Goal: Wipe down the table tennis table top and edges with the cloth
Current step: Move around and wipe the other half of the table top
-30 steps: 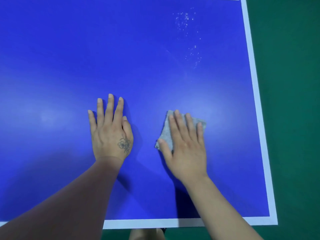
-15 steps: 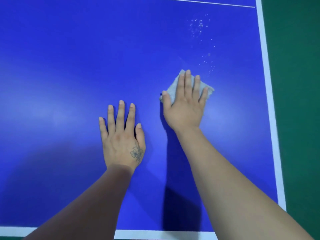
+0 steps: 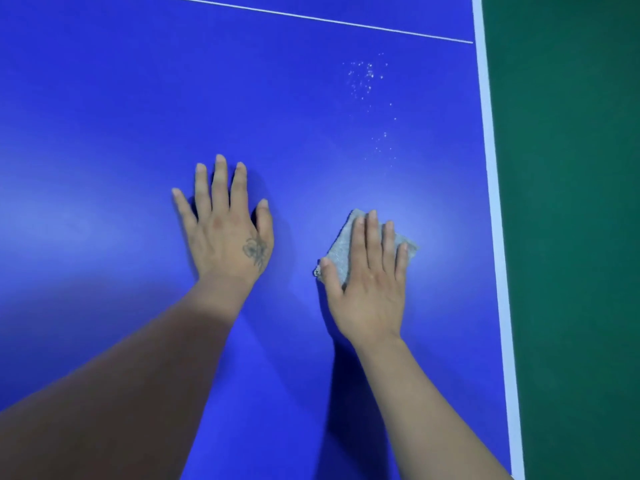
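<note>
The blue table tennis table (image 3: 104, 98) fills most of the view, with a white band along its right edge (image 3: 491, 188). My right hand (image 3: 369, 285) lies flat with straight fingers on a small folded grey cloth (image 3: 341, 252) and presses it onto the top, right of centre. My left hand (image 3: 227, 223) rests palm down on the bare blue surface to the left of the cloth, fingers spread and holding nothing. A patch of white specks (image 3: 367, 81) lies on the top beyond the cloth.
A thin white line (image 3: 311, 18) crosses the table at the far end. Green floor (image 3: 571, 202) lies beyond the right edge. Shadows of both arms fall on the near part of the top.
My right hand slid the cloth away toward the white specks, then drew it back toward me. The left hand stayed flat on the table. The camera view has shifted.
</note>
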A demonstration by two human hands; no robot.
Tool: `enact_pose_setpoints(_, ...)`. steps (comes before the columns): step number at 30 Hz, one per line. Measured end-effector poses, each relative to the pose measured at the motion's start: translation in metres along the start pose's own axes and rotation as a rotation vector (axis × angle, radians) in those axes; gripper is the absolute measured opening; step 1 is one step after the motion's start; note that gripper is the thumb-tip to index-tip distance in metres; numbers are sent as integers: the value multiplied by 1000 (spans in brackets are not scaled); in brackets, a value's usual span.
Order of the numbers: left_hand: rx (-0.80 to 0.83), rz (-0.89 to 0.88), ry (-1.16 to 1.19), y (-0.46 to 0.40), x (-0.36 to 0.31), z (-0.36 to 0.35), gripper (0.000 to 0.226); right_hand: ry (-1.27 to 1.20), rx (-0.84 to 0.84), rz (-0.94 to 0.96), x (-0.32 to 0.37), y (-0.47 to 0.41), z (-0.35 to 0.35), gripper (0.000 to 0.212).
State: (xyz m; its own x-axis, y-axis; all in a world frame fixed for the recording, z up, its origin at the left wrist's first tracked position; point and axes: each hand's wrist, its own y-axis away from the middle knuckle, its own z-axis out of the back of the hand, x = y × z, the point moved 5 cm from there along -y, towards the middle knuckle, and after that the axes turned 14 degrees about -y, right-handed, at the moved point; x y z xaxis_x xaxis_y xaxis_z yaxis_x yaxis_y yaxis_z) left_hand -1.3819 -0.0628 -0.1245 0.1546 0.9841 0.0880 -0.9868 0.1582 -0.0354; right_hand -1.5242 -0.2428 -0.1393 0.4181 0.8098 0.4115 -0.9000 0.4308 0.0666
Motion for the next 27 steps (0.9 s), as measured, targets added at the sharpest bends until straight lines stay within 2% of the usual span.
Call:
enact_pose_setpoints(3,23,-5,0,-40,-1,-2,69,-6,-61,-59,-14,-29,6,83)
enact_pose_setpoints(8,21,-107,-42,-81,-9,-9,72,-28,-109,-159,-28,-94,14,87)
enact_pose_setpoints(15,-9,-76,-4,-85,-15,-14,67,-20,-107,-104,-16,-158,14,87)
enact_pose_setpoints(20,-27,-65,5,-86,-18,-11,65,-31,-40,17,35,-179,-3,85)
enact_pose_setpoints(23,-48,-64,15,-86,-18,-11,63,-28,-14,136,67,-161,-16,85)
enact_pose_setpoints(27,-85,-59,26,-85,-18,-9,60,-43,18,236,52,-122,-12,81)
